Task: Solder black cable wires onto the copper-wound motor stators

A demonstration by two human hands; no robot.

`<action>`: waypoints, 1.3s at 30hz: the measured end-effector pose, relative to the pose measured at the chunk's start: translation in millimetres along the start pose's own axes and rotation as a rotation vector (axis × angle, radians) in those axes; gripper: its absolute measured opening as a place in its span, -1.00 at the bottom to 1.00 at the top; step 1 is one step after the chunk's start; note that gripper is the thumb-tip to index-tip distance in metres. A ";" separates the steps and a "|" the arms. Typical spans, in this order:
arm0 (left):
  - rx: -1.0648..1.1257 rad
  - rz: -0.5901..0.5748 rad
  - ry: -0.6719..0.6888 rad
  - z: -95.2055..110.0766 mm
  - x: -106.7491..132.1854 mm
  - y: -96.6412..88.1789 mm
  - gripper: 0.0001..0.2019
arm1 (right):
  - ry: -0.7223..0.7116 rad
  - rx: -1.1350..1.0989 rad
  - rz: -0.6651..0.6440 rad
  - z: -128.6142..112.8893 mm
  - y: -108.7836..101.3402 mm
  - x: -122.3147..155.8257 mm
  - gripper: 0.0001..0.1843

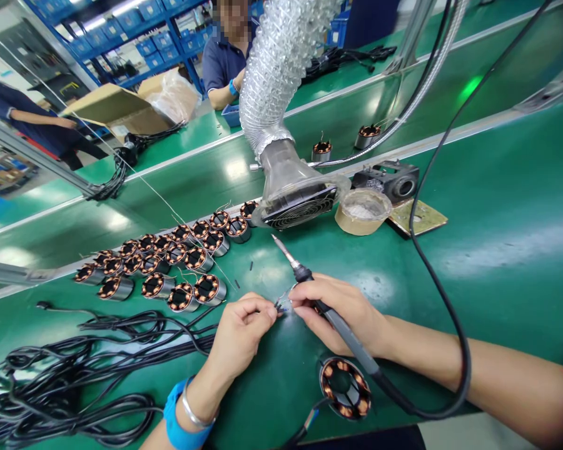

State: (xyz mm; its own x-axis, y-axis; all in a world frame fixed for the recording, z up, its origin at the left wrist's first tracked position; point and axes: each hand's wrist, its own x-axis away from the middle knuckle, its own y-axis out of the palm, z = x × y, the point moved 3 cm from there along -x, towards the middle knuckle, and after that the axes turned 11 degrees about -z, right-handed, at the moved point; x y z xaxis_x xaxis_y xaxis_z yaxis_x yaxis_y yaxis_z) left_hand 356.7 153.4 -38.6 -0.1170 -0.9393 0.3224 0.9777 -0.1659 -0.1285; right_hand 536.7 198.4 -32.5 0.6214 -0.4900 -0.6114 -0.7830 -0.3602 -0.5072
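Observation:
My right hand is closed around a soldering iron, its bare metal tip pointing up and left below the fan hood. The thumb and forefinger of my left hand are pinched together on small dark pieces, which look like short tubes. Fine strands show between the fingertips of both hands, too small to tell apart. Near the front edge, below my right hand, lies a ring-shaped motor stator with copper windings. A black cable with coloured wires reaches its left side.
Several stators stand in rows at left, behind tangled black cables. A fan hood on a silver duct hangs ahead. Right of it are a tape roll and a soldering-iron stand. A co-worker sits opposite.

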 end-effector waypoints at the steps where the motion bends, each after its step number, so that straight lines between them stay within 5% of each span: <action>1: -0.010 -0.004 0.007 -0.5 0.2 0.2 -0.74 | -0.004 0.006 0.000 0.1 0.4 0.1 -0.73; 18: -0.101 -0.060 0.018 -1.8 -0.3 10.8 -0.65 | -0.013 0.045 0.015 -0.5 2.3 -1.8 -0.78; 30: -0.047 0.040 -0.036 -5.9 1.3 2.8 -0.62 | 0.029 0.040 0.021 3.0 0.1 2.4 -0.68; 39: -0.183 -0.008 0.048 4.2 3.2 8.2 -0.70 | 0.028 0.015 -0.128 3.9 -1.2 -9.5 -0.69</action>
State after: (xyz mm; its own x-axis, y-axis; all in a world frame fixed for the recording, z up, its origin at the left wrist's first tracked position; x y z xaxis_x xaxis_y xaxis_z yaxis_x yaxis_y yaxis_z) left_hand 365.0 150.4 -34.7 -0.1373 -0.9501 0.2801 0.9293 -0.2215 -0.2955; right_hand 531.8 206.5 -28.4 0.7148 -0.4632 -0.5239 -0.6969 -0.4094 -0.5889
